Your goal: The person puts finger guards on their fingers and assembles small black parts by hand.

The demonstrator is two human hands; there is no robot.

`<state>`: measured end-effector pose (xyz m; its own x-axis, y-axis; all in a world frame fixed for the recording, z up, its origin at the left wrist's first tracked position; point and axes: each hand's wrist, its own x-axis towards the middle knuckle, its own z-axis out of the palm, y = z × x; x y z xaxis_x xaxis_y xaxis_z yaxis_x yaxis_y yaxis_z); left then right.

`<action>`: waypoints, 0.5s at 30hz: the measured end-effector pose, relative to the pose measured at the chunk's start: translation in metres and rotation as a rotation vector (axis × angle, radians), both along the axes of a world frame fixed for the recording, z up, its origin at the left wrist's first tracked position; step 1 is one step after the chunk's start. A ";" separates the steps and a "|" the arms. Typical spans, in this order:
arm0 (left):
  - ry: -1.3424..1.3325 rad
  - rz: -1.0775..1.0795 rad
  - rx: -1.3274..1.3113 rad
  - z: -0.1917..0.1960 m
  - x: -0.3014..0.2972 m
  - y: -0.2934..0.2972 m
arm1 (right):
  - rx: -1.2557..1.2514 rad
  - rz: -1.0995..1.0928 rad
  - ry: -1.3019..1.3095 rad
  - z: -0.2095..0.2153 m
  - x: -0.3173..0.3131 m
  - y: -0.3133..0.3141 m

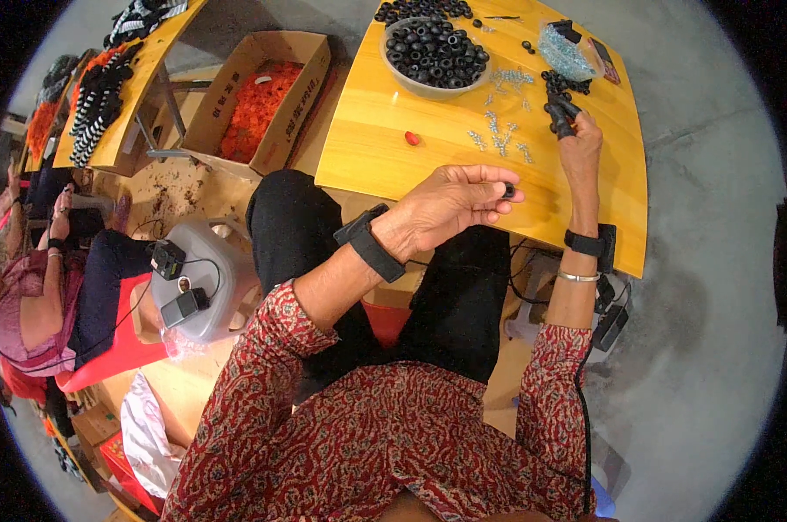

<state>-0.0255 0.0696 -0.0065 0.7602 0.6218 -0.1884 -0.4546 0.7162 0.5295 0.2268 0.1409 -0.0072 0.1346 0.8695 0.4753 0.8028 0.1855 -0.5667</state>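
On the yellow counter point(350, 143), bare surface opens at the left, with one small red piece point(412, 138) lying in it; the bowl point(430, 91) of black beads point(437, 54) blocks the way farther off; scattered silver pieces point(500, 139) break up the middle; a narrow bare strip runs between these and the right hand point(582, 143), whose forearm point(574, 300) bars the right side; loose black pieces point(560, 84) and a clear bag point(566, 54) crowd the far right; the left hand point(454, 198) hangs at the near edge.
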 end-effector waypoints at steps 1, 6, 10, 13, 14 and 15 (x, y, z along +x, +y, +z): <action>-0.004 -0.005 0.001 0.000 0.001 0.000 | 0.001 -0.005 -0.004 0.000 0.007 0.000; 0.005 -0.005 0.012 -0.001 0.003 0.001 | -0.021 -0.046 -0.126 -0.005 0.028 0.000; 0.017 -0.001 0.000 0.000 0.002 0.000 | 0.040 -0.013 -0.185 -0.003 0.002 -0.012; 0.021 -0.003 0.007 -0.001 0.002 0.000 | -0.013 0.054 -0.192 0.000 -0.007 -0.012; 0.019 0.005 -0.003 0.000 0.002 0.000 | 0.038 0.047 -0.258 -0.001 -0.007 -0.009; 0.017 0.012 -0.015 0.000 0.003 -0.001 | 0.087 0.038 -0.324 -0.002 -0.006 -0.007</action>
